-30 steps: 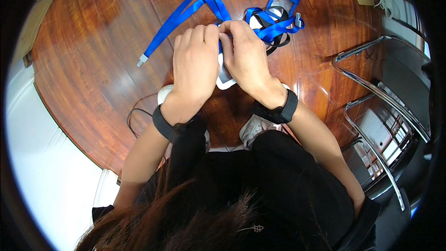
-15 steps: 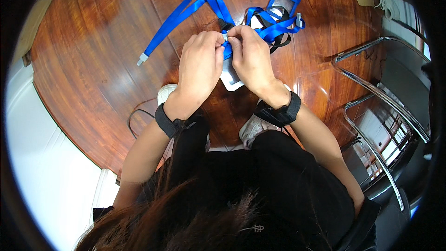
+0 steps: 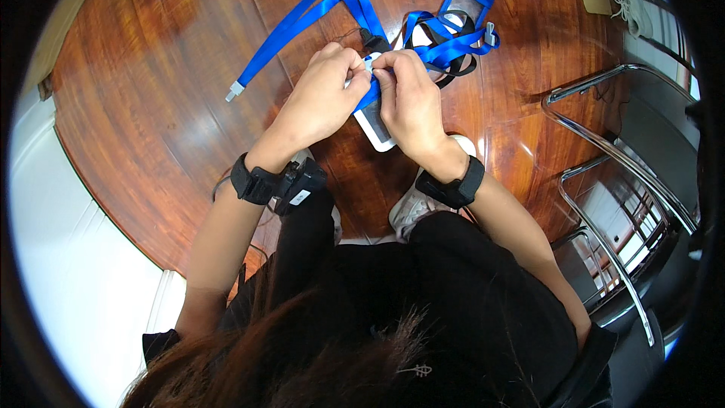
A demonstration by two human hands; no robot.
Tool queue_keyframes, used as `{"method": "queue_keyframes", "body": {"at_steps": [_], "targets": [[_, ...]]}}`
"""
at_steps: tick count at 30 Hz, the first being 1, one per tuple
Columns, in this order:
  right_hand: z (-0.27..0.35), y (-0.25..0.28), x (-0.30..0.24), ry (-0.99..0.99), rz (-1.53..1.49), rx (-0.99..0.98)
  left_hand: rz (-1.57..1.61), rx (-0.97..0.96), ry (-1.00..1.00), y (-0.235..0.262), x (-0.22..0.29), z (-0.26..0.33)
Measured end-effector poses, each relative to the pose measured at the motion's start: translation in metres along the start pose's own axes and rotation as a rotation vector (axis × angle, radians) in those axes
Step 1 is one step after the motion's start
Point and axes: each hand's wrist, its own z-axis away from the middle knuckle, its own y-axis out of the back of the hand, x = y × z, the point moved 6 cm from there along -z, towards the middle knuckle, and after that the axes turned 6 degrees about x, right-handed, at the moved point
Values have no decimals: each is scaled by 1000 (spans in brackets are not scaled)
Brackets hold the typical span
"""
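Above glossy red-brown wood (image 3: 174,106), a blue lanyard (image 3: 266,51) and badge holder (image 3: 381,143) beside two hands.
Satiny, the lanyard arcs leftward to a pale end; left hand (image 3: 323,98) and right hand (image 3: 414,106) both pinch a pale piece, too small to identify (image 3: 368,65), over the tilted, white-rimmed, dark-windowed holder, which lies between and below them.

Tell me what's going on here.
A person is working with both bare hands: the left hand and right hand meet at a small pale fitting by the upper end of a white-edged badge holder. Their exact grip is hidden. A blue lanyard stretches out to the left, and a tangle of blue and black lanyards lies beyond the right hand, on a wooden surface.
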Motion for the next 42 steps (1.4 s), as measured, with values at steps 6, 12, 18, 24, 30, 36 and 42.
{"method": "queue_keyframes", "body": {"at_steps": [6,12,18,24,30,36,42], "targets": [[4,2,-9,57,-29,3,30,2,101,0,-1,12],[5,6,-10,-83,-110,11,-93,306,-225,-7,33,37],[9,8,-4,-237,-192,-35,-49,247,-229,-8,34,40],[-1,9,-10,-138,-39,-8,-283,419,-304,-3,42,37],[-8,10,-9,-133,-125,-114,-276,510,-298,16,37,29],[-3,-3,2,-339,-326,-117,-433,497,-372,13,38,22],[0,2,-4,-276,-159,-112,-452,431,-231,0,28,20]]}}
